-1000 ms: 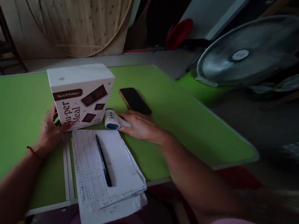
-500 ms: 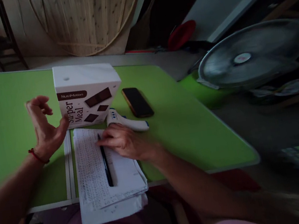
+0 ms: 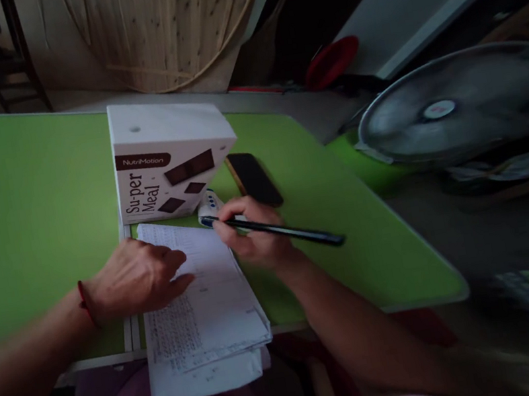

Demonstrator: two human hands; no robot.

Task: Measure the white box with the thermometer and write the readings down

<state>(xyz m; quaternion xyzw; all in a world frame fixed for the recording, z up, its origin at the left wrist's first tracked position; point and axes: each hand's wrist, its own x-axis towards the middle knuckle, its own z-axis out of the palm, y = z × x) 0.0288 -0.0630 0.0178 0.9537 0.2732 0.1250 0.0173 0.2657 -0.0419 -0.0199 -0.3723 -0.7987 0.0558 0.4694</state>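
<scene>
My right hand (image 3: pixel 250 237) grips a black pen (image 3: pixel 294 229), whose tip sits near the top right of a stack of handwritten papers (image 3: pixel 199 295). My left hand (image 3: pixel 139 278) lies flat on the left part of those papers, fingers spread. Just beyond the papers a white NutriMotion box (image 3: pixel 162 157) stands upright on the green table (image 3: pixel 20 210). A white and blue thermometer (image 3: pixel 210 206) peeks out behind my right hand, and a black phone (image 3: pixel 254 179) lies beside it.
A grey standing fan (image 3: pixel 460 103) sits to the right of the table, tilted toward me. A red object (image 3: pixel 330 60) and wooden boards (image 3: pixel 162 27) are behind the table. The papers overhang the table's front edge above my lap.
My right hand let go of the thermometer, picked the pen up from the papers and now holds it. My left hand left the box, lifted, then came down onto the papers.
</scene>
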